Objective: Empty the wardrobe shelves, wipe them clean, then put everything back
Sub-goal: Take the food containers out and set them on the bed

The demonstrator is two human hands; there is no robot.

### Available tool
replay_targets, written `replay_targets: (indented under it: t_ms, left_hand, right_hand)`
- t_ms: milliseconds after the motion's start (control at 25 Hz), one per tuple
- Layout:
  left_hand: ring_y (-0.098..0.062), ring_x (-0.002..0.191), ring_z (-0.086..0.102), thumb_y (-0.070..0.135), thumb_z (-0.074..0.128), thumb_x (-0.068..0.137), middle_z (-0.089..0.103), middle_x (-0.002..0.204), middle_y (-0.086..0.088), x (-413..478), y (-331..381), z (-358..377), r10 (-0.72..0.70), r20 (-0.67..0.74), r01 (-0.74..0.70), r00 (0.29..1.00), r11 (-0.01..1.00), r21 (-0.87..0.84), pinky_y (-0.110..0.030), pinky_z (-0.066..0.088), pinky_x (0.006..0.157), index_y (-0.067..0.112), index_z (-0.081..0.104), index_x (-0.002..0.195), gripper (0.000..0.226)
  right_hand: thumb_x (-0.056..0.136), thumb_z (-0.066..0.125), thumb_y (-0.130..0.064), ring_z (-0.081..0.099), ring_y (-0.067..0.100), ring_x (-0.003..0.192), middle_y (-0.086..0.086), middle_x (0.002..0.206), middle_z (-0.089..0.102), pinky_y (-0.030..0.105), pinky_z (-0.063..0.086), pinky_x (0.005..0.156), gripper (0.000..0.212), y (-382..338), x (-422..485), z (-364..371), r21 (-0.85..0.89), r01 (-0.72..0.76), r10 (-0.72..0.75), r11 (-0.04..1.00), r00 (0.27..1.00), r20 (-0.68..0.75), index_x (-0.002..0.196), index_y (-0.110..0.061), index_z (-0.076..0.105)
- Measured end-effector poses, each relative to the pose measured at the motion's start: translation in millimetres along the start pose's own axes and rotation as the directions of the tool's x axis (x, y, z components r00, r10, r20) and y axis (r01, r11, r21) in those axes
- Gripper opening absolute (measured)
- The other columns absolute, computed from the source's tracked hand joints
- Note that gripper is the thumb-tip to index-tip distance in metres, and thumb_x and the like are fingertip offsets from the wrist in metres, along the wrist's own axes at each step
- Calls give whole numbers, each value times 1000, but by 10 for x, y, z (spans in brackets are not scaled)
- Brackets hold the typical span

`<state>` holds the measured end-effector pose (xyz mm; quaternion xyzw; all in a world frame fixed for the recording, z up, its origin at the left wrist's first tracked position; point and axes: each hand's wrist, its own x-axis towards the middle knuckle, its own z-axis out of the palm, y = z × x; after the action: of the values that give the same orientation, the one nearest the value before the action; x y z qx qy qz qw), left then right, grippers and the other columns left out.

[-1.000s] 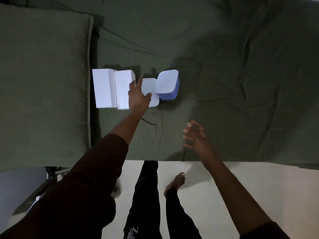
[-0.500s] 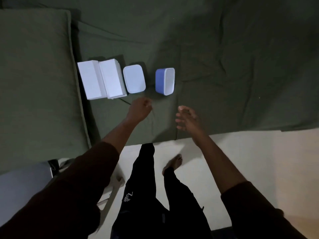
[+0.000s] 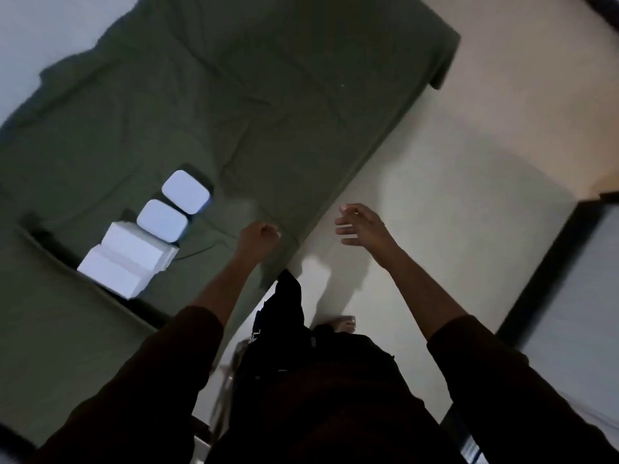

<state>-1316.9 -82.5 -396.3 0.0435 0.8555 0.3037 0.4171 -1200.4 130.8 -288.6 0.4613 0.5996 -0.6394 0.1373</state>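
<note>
Two white boxes [image 3: 129,262] lie side by side on the green bed [image 3: 268,95], next to a pillow. Beside them sit a white-lidded container [image 3: 162,220] and a second container [image 3: 186,191] with a blue side. My left hand [image 3: 258,237] hangs over the bed's edge with fingers curled, holding nothing. My right hand [image 3: 363,227] is out over the floor, fingers loosely spread and empty. Both hands are well away from the boxes.
A green pillow [image 3: 50,329] lies at the left end of the bed. A pale floor [image 3: 435,195] stretches to the right. A dark-framed panel [image 3: 569,279] stands at the right edge. My legs and bare foot [image 3: 345,323] are below.
My left hand let go of the white-lidded container and drew back from the bed. The view has swung to the right, and both hands have moved away from the boxes.
</note>
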Motion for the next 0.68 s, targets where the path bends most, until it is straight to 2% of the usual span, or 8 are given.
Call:
replay_targets:
  t_ms: [120, 200, 280, 400, 480, 520, 680]
  left_hand:
    - [-23, 101, 68, 34, 66, 84, 74, 104, -3, -164, 601, 662, 88, 157, -105, 984, 989, 100, -34, 53, 94, 24, 72, 104, 23]
    - [-21, 83, 64, 26, 68, 89, 69, 90, -2, -366, 984, 1234, 194, 286, -244, 939, 958, 152, -30, 51, 78, 24, 67, 102, 14]
    - [-15, 72, 59, 17, 69, 91, 68, 85, -4, -697, 1340, 1882, 329, 374, -425, 867, 881, 208, -29, 48, 73, 21, 71, 102, 11]
    - [-13, 78, 64, 18, 71, 91, 71, 91, -2, -1503, 1851, 3065, 430, 580, -642, 691, 734, 221, -24, 48, 75, 16, 75, 105, 15]
    - [-8, 79, 65, 18, 70, 91, 73, 96, 0, -2161, 2115, 3801, 420, 719, -734, 554, 654, 184, -21, 46, 73, 19, 75, 104, 14]
    - [-6, 79, 65, 17, 70, 91, 73, 97, 2, -2551, 2238, 4227, 412, 784, -786, 464, 601, 149, -21, 46, 74, 20, 75, 103, 13]
    - [-1, 89, 66, 17, 69, 94, 73, 103, 7, -3763, 2541, 5362, 345, 922, -873, 174, 487, -17, -14, 46, 81, 17, 74, 105, 13]
  right_hand:
    - [98, 61, -39, 66, 22, 90, 14, 110, 67, 43, 56, 87, 35, 615, -485, -789, 238, 18, 22, 971, 986, -166, 121, -12, 61]
    - [98, 60, -39, 65, 22, 91, 12, 108, 67, 41, 56, 86, 37, 1103, -903, -1252, 368, 55, 47, 928, 964, -261, 123, -12, 61]
    - [98, 60, -41, 66, 22, 91, 11, 107, 67, 43, 56, 88, 38, 1630, -1365, -1676, 476, 107, 81, 873, 931, -357, 122, -12, 62]
    - [98, 59, -42, 68, 21, 90, 12, 108, 69, 41, 57, 87, 38, 2525, -2169, -2290, 585, 232, 168, 777, 820, -548, 121, -12, 62]
    - [99, 59, -41, 69, 21, 89, 15, 111, 70, 41, 58, 85, 37, 3077, -2702, -2634, 624, 333, 250, 707, 708, -660, 120, -11, 62]
    - [99, 59, -40, 69, 21, 88, 16, 112, 70, 42, 59, 84, 36, 3389, -3029, -2810, 636, 394, 309, 664, 630, -712, 118, -9, 62]
    - [99, 59, -38, 70, 22, 87, 16, 109, 72, 44, 59, 83, 36, 4214, -3891, -3199, 631, 566, 482, 531, 410, -774, 115, -6, 62]
